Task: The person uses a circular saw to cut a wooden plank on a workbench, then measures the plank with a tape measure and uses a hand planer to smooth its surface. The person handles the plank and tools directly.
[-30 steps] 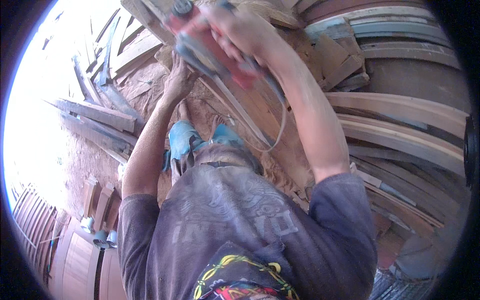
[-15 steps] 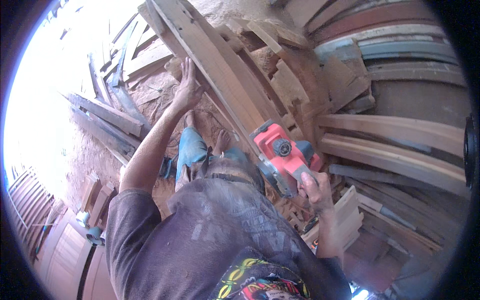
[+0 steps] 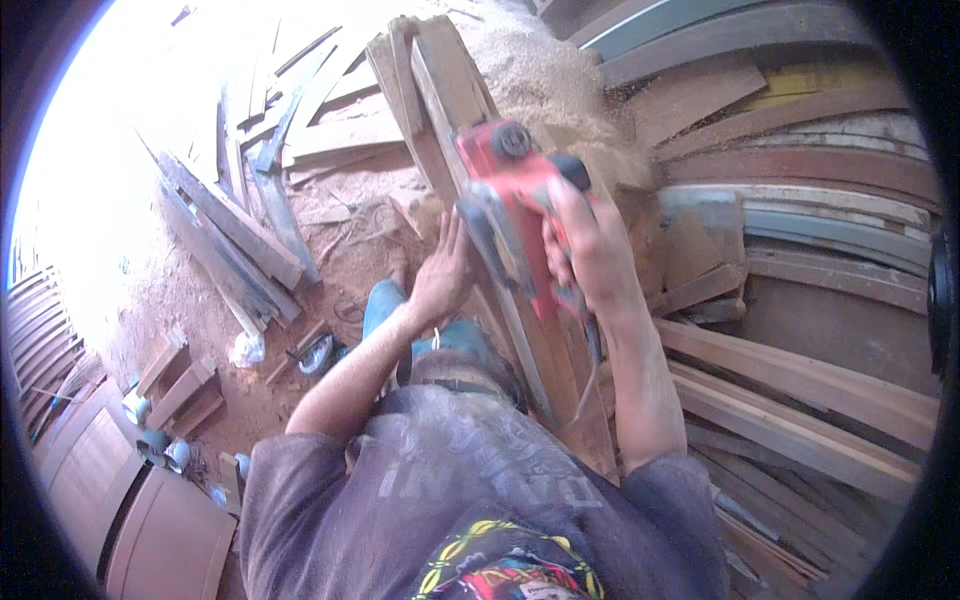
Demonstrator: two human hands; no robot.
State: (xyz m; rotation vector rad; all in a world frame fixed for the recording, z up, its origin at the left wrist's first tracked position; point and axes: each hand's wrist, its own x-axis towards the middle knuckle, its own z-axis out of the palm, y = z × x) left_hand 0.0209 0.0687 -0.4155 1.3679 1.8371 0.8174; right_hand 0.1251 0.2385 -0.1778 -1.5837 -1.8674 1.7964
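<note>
My right hand (image 3: 592, 245) is wrapped round the rear handle of a red electric hand planer (image 3: 528, 182). The planer, with a dark knob on its front, rests on a long wooden beam (image 3: 452, 72) that runs away from my body. Part of the beam is hidden under the tool and my right arm. My left hand (image 3: 443, 283) lies with fingers stretched out against the beam's left side, just left of the planer. A cord (image 3: 592, 368) trails from the planer's back end toward me.
Long boards (image 3: 800, 375) are stacked along the right. Loose planks (image 3: 235, 235) lie on the dusty floor at the left, with wooden panels (image 3: 170, 540) at the lower left. Sawdust (image 3: 535, 75) is heaped beyond the beam.
The planer in my right hand has moved forward along the beam, away from my body. My view has shifted, and my left hand now sits beside the planer.
</note>
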